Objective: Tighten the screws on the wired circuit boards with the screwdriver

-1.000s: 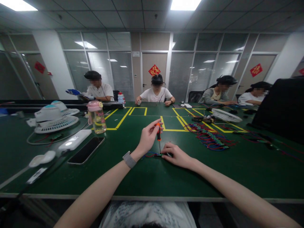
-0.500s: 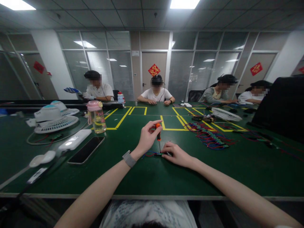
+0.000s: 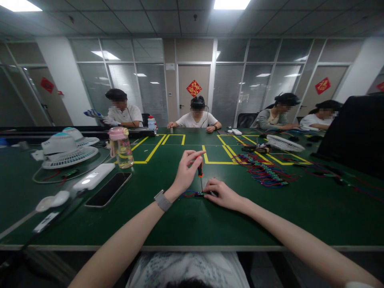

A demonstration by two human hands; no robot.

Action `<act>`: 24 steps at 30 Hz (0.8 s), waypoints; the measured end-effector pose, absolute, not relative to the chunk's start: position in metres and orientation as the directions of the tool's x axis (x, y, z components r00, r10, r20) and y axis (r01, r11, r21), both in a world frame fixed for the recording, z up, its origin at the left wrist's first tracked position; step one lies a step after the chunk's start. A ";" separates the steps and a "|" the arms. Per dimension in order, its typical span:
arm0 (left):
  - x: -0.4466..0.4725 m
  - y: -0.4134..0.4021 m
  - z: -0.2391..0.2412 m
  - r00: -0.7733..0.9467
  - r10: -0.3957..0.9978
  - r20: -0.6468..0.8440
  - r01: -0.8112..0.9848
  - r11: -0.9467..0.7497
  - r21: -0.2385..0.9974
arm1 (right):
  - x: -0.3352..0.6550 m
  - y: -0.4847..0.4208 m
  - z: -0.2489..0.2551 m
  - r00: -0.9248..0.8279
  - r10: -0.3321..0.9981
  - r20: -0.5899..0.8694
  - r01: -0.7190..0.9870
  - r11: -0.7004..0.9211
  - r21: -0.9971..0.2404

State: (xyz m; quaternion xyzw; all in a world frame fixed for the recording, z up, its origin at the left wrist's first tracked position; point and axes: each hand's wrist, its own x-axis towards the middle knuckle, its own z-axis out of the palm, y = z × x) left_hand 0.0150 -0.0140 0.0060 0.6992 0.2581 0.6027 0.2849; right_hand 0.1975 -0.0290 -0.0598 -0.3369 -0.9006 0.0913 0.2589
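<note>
Fingers and thumb of my left hand [image 3: 186, 170] close around the top of an orange and black screwdriver [image 3: 200, 171]. The screwdriver stands nearly upright, its thin shaft pointing down at a small green circuit board [image 3: 199, 194] on the table. Red and blue wires [image 3: 187, 194] run out from the board's left side. My right hand [image 3: 220, 193] rests on the table, its thumb and fingertips closed at the right end of the board. The exact contact between tip and board is too small to make out.
A row of wired circuit boards [image 3: 267, 170] lies right of my hands on the green table [image 3: 240, 232]. To the left are a phone [image 3: 108, 189], a white power strip [image 3: 94, 177], a pink-lidded bottle [image 3: 121, 149] and white fan parts [image 3: 69, 150]. Several people sit opposite.
My left thumb and fingers have shifted slightly around the screwdriver's handle, covering more of its top. The person opposite has moved one hand outward to a small cylinder. My right hand stays put.
</note>
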 end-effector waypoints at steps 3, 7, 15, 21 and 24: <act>0.016 -0.013 0.005 0.197 0.732 0.652 -0.092 -0.648 0.756 | 0.197 -0.029 -0.059 -0.638 0.657 0.402 0.565 0.754 -0.335; 0.017 -0.014 0.004 0.164 0.736 0.657 -0.052 -0.658 0.751 | 0.197 -0.028 -0.060 -0.637 0.658 0.401 0.568 0.753 -0.333; 0.017 -0.013 0.003 0.205 0.722 0.661 -0.109 -0.655 0.748 | 0.198 -0.028 -0.062 -0.640 0.650 0.409 0.564 0.760 -0.324; 0.016 -0.015 0.005 0.186 0.671 0.717 0.028 -0.733 0.679 | 0.198 -0.027 -0.062 -0.642 0.643 0.417 0.553 0.766 -0.329; 0.015 -0.018 0.008 0.218 0.643 0.734 0.025 -0.756 0.654 | 0.199 -0.027 -0.063 -0.642 0.641 0.421 0.547 0.767 -0.335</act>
